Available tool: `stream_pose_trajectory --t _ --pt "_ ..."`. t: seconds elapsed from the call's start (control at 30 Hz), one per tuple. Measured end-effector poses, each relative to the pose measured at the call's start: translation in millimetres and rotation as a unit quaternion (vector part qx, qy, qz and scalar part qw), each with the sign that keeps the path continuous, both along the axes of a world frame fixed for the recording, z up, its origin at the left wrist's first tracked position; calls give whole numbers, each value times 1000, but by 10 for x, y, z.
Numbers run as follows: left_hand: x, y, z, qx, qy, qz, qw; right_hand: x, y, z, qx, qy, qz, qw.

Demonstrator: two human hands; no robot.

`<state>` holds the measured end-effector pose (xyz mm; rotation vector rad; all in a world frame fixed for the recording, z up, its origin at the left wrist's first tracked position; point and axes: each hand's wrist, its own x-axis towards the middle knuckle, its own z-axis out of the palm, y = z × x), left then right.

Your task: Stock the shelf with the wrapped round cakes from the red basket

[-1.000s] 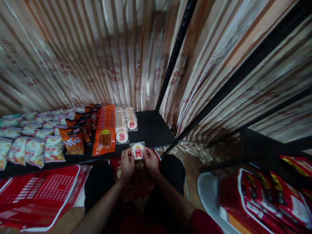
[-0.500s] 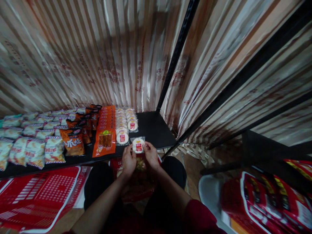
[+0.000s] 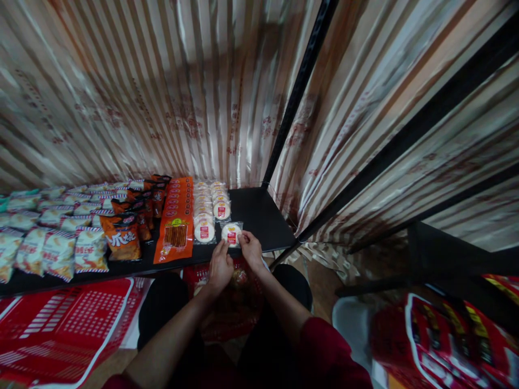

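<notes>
"Beige and brown folds make up the curtain (image 3: 162, 92) that we see across the whole upper half of the frame. What comes next in size?"

"Next we have the black shelf (image 3: 257, 216), running from the left edge to the middle, its bare end right of centre. Below it, at lower left, we find a red basket (image 3: 77, 319) with a pale rim."

"And on the shelf?"

"Rows of white snack bags (image 3: 59, 251) at the left, then, just left of centre, a long orange pouch (image 3: 174, 219) lying flat. Beside that we count two rows of round white packets (image 3: 204, 229), overlapping toward the curtain."

"Now our hands. How do they stand?"

"Both are near the centre, below the shelf's front edge. Our right hand (image 3: 252, 252) has thumb and finger brought together on the single packet (image 3: 231, 234), pinching its lower right edge. Our left hand (image 3: 221, 268) puts its fingertips to the lower left edge; we cannot tell whether they pinch or only touch."

"So where does that smallest thing lie?"

"Between our two sets of fingertips and mostly beyond them, its red label facing us. We see it at the shelf's front edge, in front of the shorter row; whether it touches the surface we cannot tell."
</notes>
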<state>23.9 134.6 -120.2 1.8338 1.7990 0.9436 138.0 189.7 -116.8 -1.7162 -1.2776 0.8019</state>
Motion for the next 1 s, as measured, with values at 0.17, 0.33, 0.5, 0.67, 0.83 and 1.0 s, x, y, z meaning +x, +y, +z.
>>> stream_pose_trajectory --t 0.17,0.33,0.5,0.67,0.83,1.0 --pt "39 55 34 0 58 -21 998 -23 99 77 -10 -37 6 999" --pt "72 139 76 9 126 -45 991 -25 205 93 -15 -70 6 997" --pt "81 216 69 13 179 -57 982 -34 305 79 -8 -92 13 996" --pt "72 289 31 32 200 -56 978 -69 403 67 -7 -111 20 994" --pt "86 365 66 6 220 -48 974 -114 492 78 -9 -106 18 994" --pt "83 441 127 -10 233 -44 972 -154 599 71 -12 -105 26 994"
